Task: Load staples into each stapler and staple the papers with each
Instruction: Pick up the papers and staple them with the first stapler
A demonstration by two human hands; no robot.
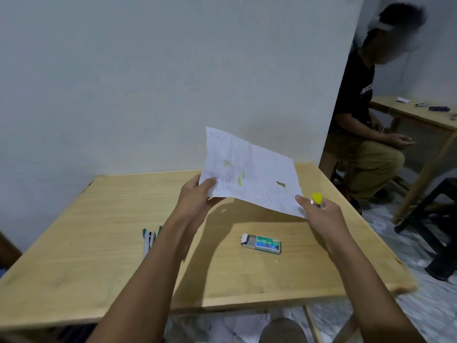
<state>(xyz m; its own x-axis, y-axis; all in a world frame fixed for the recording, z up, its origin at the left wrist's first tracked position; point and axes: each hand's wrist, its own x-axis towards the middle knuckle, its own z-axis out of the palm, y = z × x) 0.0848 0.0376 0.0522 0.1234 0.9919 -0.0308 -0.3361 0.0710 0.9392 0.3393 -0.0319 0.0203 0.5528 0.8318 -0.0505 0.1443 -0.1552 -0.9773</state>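
Staple box [261,244] is being left flap-out on the table [74,243], with the green stapler [149,241] lying opened left of it, probably still waiting. Above them, papers [249,174] are being pinched by left hand [197,191]. Yellow stapler [317,198] is being gripped by right hand [319,209] at the other corner. Stapling is judged not yet done.

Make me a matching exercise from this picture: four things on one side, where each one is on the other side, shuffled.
Things: 1 papers; 2 yellow stapler; 3 green stapler; 4 staple box.
Places: A on the table between the forearms; B in the right hand; C lifted above the table, left hand pinching a corner; D on the table left of the left forearm.
Pairs: 1-C; 2-B; 3-D; 4-A.
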